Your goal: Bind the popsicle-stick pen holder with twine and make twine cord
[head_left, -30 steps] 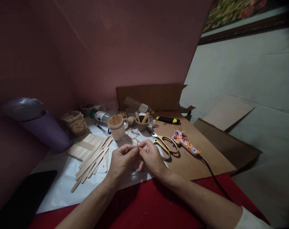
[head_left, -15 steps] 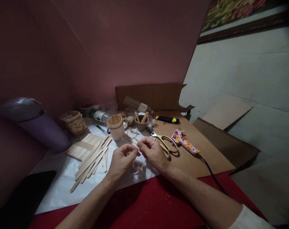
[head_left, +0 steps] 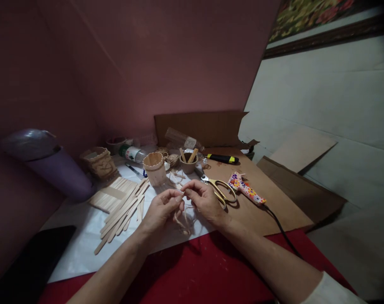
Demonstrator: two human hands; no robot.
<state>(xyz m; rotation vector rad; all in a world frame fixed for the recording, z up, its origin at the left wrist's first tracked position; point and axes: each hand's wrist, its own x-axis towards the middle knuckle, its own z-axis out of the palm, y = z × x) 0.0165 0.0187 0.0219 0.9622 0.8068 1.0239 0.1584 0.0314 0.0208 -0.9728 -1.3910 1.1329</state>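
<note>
A length of pale twine [head_left: 184, 226] hangs in loose loops below my fingers, over the white sheet. My left hand [head_left: 163, 211] pinches it between thumb and forefinger. Close beside it, my right hand [head_left: 204, 202] is closed on the same twine, fingertips almost touching those of the left. Just beyond the hands stands a small wooden-stick cup [head_left: 155, 169] with a scalloped rim. Gold-handled scissors [head_left: 221, 190] lie to the right of my right hand. The short bit of twine between the fingertips is mostly hidden.
Craft sticks [head_left: 123, 215] lie fanned at left beside a bundle of sticks [head_left: 111, 194]. A floral glue gun [head_left: 246, 189] with a black cord and a box cutter [head_left: 222, 158] rest on cardboard [head_left: 274, 217]. Behind are a small pot [head_left: 188, 166] and a green-labelled plastic bottle [head_left: 131, 153].
The fingertips have shifted slightly, and my left hand has turned a little. The hanging twine loops have swung and dropped lower.
</note>
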